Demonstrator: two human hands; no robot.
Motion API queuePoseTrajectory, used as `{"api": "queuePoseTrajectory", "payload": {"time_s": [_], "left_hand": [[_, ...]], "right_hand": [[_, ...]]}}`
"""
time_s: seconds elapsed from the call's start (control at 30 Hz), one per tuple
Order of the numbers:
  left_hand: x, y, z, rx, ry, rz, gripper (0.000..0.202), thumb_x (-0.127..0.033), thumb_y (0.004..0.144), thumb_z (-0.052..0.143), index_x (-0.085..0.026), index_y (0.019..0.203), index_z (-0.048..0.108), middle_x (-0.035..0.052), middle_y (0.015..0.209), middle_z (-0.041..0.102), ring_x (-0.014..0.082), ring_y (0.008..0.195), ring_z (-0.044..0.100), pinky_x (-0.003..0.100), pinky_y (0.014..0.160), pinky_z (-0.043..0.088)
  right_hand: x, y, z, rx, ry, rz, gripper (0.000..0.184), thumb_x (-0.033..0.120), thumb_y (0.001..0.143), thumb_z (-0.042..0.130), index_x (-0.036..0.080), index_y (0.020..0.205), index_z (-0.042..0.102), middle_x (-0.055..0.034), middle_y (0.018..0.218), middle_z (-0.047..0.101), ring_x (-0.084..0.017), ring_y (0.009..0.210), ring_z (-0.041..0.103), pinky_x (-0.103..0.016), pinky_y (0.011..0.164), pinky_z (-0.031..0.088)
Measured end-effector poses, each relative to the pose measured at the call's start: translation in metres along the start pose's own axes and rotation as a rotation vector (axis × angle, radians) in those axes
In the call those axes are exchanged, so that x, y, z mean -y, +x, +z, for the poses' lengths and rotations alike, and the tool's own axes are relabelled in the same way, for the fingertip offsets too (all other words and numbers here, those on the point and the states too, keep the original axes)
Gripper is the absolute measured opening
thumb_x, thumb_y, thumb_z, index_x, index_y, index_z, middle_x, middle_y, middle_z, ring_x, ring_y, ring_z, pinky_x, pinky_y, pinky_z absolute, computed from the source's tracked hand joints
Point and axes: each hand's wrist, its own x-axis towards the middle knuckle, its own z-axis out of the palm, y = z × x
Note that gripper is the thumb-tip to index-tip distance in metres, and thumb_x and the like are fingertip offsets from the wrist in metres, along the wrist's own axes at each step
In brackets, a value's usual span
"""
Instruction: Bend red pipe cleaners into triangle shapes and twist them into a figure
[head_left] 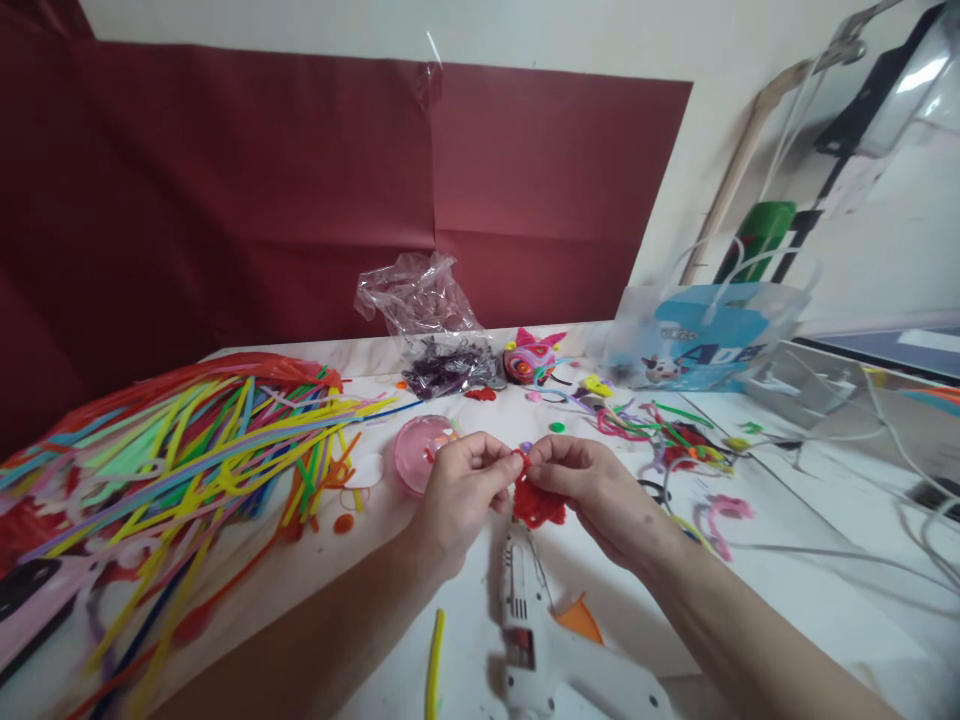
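Both hands meet over the middle of the white table point(795, 600). My left hand point(461, 490) and my right hand point(592, 490) pinch a red fuzzy pipe-cleaner piece point(536, 505) between their fingertips, holding it just above the table. Fingers of both hands are curled closed on it. A small purple bit shows at the top of the red piece. Directly below lies a white glue gun point(540, 640), nozzle pointing toward the hands.
A big pile of coloured pipe cleaners point(187, 450) covers the left side. A pink round dish point(420, 450), a clear plastic bag point(431, 320), a pink craft figure point(529, 357), bent pipe-cleaner scraps point(675, 435), a blue-white bag point(701, 335) and cables point(862, 470) lie around.
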Motion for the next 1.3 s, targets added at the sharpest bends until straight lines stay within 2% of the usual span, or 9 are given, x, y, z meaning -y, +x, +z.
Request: {"api": "queuePoseTrajectory", "payload": {"time_s": [0.17, 0.33, 0.57, 0.77, 1.0, 1.13, 1.3], "left_hand": [[0.0018, -0.002, 0.0029, -0.041, -0.009, -0.015, 0.013, -0.022, 0.066, 0.06, -0.013, 0.06, 0.053, -0.0029, 0.05, 0.05, 0.0068, 0.047, 0.043, 0.02, 0.047, 0.034], [0.0034, -0.0011, 0.0034, -0.031, -0.024, -0.038, 0.013, -0.022, 0.065, 0.061, -0.013, 0.06, 0.053, -0.0018, 0.052, 0.053, 0.0073, 0.049, 0.045, 0.02, 0.048, 0.035], [-0.0026, 0.0049, -0.0017, -0.1, -0.109, 0.032, 0.015, -0.024, 0.066, 0.061, -0.014, 0.062, 0.05, -0.0026, 0.054, 0.053, 0.0075, 0.049, 0.047, 0.02, 0.049, 0.038], [-0.0056, 0.0044, -0.003, -0.152, -0.149, 0.053, 0.014, -0.023, 0.066, 0.06, -0.015, 0.064, 0.049, -0.0019, 0.055, 0.056, 0.0092, 0.047, 0.05, 0.022, 0.049, 0.041], [-0.0036, 0.0011, -0.0027, -0.104, -0.233, -0.036, 0.007, -0.014, 0.06, 0.056, -0.015, 0.061, 0.049, -0.001, 0.054, 0.058, 0.01, 0.048, 0.052, 0.022, 0.05, 0.041], [-0.0026, 0.0025, -0.0048, -0.095, -0.266, -0.038, 0.005, -0.013, 0.061, 0.053, -0.015, 0.06, 0.05, -0.0017, 0.054, 0.055, 0.0094, 0.049, 0.05, 0.022, 0.05, 0.039], [-0.0008, 0.0014, -0.0016, -0.085, -0.271, -0.06, 0.005, -0.013, 0.062, 0.056, -0.015, 0.063, 0.052, -0.002, 0.055, 0.055, 0.0089, 0.051, 0.049, 0.022, 0.052, 0.038]], "right_hand": [[-0.0005, 0.0, -0.0003, 0.004, -0.026, 0.06, 0.01, 0.018, 0.057, 0.066, 0.015, 0.061, 0.057, 0.0009, 0.047, 0.06, -0.011, 0.041, 0.054, -0.022, 0.043, 0.039], [-0.0017, 0.0013, -0.0063, 0.097, -0.087, 0.059, 0.008, 0.013, 0.057, 0.066, 0.012, 0.056, 0.057, 0.0041, 0.046, 0.053, -0.005, 0.041, 0.045, -0.018, 0.043, 0.034], [0.0004, 0.0005, -0.0084, 0.155, 0.001, 0.061, 0.022, 0.035, 0.072, 0.065, 0.013, 0.072, 0.06, -0.0015, 0.062, 0.063, -0.008, 0.048, 0.054, -0.02, 0.048, 0.04], [-0.0046, 0.0011, -0.0067, 0.085, -0.027, 0.047, 0.022, 0.03, 0.061, 0.073, 0.013, 0.061, 0.058, 0.0004, 0.053, 0.06, -0.009, 0.041, 0.053, -0.022, 0.046, 0.04], [-0.0092, -0.0004, -0.0028, -0.039, -0.185, -0.06, 0.009, 0.017, 0.059, 0.066, 0.015, 0.056, 0.058, 0.0037, 0.047, 0.056, -0.009, 0.042, 0.051, -0.022, 0.046, 0.039], [-0.008, -0.002, -0.0006, -0.028, -0.21, -0.057, 0.014, 0.022, 0.06, 0.067, 0.015, 0.056, 0.056, 0.003, 0.048, 0.056, -0.008, 0.043, 0.049, -0.023, 0.047, 0.04], [-0.0056, -0.0028, -0.0023, -0.022, -0.085, -0.063, 0.02, 0.031, 0.066, 0.069, 0.015, 0.072, 0.059, -0.0006, 0.058, 0.062, -0.011, 0.051, 0.055, -0.023, 0.048, 0.039]]}}
